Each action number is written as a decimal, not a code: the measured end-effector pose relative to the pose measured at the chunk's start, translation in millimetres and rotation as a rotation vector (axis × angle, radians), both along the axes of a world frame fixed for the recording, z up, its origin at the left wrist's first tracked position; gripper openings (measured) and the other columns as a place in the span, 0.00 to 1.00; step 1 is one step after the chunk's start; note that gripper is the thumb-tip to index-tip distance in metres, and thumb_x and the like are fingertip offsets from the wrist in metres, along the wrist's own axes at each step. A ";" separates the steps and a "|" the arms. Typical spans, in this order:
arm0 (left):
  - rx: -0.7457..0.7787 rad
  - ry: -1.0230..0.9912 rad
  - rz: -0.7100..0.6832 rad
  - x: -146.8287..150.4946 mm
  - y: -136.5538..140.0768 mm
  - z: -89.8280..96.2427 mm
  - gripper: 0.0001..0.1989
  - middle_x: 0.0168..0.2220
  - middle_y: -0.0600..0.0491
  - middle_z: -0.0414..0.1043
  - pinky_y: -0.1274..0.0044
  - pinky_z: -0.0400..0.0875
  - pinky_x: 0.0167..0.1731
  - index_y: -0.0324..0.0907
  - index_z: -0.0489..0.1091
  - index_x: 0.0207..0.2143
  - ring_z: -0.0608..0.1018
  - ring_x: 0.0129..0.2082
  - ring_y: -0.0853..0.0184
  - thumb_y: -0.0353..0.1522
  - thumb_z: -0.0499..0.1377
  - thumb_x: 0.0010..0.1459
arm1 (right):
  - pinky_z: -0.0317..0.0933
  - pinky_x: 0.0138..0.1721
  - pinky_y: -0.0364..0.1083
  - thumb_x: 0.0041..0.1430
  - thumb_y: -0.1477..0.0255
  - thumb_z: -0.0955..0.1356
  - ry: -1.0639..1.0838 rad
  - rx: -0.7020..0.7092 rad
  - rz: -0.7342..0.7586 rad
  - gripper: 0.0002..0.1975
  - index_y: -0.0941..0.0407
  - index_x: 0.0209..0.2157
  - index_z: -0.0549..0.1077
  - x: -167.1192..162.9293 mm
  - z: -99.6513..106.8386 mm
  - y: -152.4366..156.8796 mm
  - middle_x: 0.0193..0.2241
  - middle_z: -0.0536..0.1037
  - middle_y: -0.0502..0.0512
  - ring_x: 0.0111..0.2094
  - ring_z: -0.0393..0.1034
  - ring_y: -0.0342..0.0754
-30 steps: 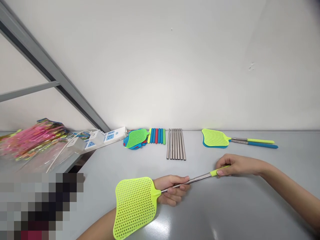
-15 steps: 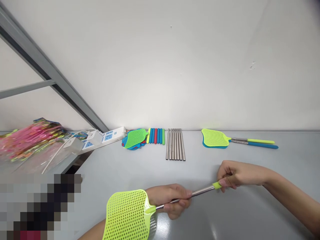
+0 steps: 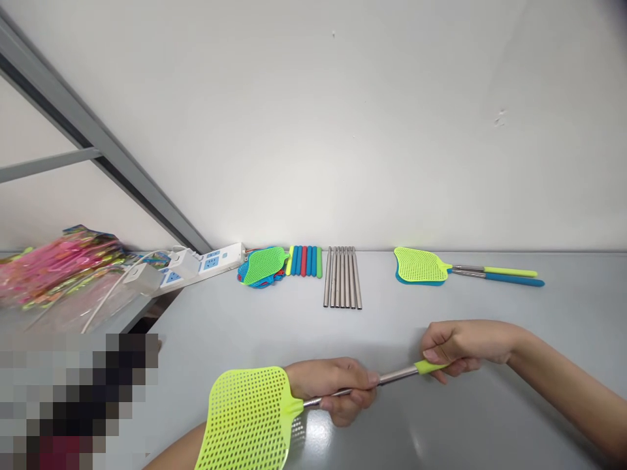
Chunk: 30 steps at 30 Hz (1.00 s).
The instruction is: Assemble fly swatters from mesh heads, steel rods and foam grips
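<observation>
A yellow-green fly swatter [image 3: 247,414] with a perforated head and a metal shaft is held over the front of the grey table [image 3: 235,333]. My left hand [image 3: 337,388] is closed around the shaft, just right of the head. At the other end, my right hand [image 3: 450,349] is closed on the yellow-green grip sleeve [image 3: 428,367], which sits on the shaft. Part of the sleeve is hidden by my fingers. Bare metal shows between my two hands.
Along the wall lie stacked swatter heads [image 3: 264,266], several coloured grip sleeves [image 3: 304,261], several metal rods [image 3: 341,277] and two swatters with handles [image 3: 421,266]. Left of them are a white power strip [image 3: 215,261] and pink plastic packaging [image 3: 63,267].
My right hand has shifted its grip along the sleeve, and more of the sleeve shows between its fingers. My left hand stays on the shaft. The view has tilted slightly.
</observation>
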State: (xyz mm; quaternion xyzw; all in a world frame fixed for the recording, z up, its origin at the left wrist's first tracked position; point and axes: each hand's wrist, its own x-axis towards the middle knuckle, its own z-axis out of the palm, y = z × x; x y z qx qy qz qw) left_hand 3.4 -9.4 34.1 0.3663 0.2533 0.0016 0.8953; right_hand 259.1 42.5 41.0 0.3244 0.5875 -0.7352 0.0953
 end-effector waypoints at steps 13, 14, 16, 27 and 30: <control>-0.190 -0.018 0.010 2.3 12.5 -6.8 0.17 0.05 0.62 0.47 0.79 0.39 0.13 0.41 0.55 0.19 0.44 0.07 0.76 0.36 0.43 0.60 | 0.38 0.17 0.39 0.54 0.59 0.62 0.048 0.146 -0.009 0.18 0.61 0.29 0.71 -3.8 2.8 6.9 0.15 0.55 0.44 0.16 0.45 0.36; -0.219 -0.027 0.014 2.2 13.6 -8.8 0.17 0.05 0.62 0.47 0.79 0.39 0.13 0.41 0.55 0.19 0.45 0.07 0.76 0.36 0.42 0.60 | 0.39 0.17 0.39 0.54 0.58 0.62 0.047 0.169 -0.026 0.18 0.61 0.28 0.70 -4.0 3.5 7.1 0.15 0.55 0.44 0.17 0.46 0.36; -0.263 -0.056 0.027 1.7 15.1 -12.2 0.18 0.05 0.62 0.47 0.79 0.40 0.12 0.40 0.56 0.19 0.44 0.07 0.75 0.37 0.42 0.59 | 0.40 0.18 0.39 0.53 0.57 0.62 0.049 0.191 -0.052 0.19 0.60 0.27 0.68 -3.9 4.1 7.5 0.16 0.55 0.44 0.18 0.47 0.37; -0.328 -0.140 0.082 1.0 17.1 -19.4 0.16 0.06 0.61 0.49 0.80 0.40 0.12 0.39 0.61 0.23 0.44 0.08 0.75 0.36 0.43 0.59 | 0.48 0.24 0.39 0.51 0.59 0.65 -0.017 0.331 0.013 0.16 0.58 0.32 0.70 14.3 14.1 14.9 0.20 0.59 0.46 0.23 0.52 0.39; -0.363 -0.154 0.094 0.1 18.6 -21.1 0.15 0.07 0.61 0.49 0.81 0.39 0.12 0.39 0.61 0.24 0.43 0.08 0.75 0.37 0.44 0.59 | 0.48 0.25 0.40 0.51 0.59 0.65 -0.063 0.409 0.008 0.16 0.58 0.32 0.71 19.9 17.9 17.4 0.20 0.61 0.47 0.23 0.54 0.41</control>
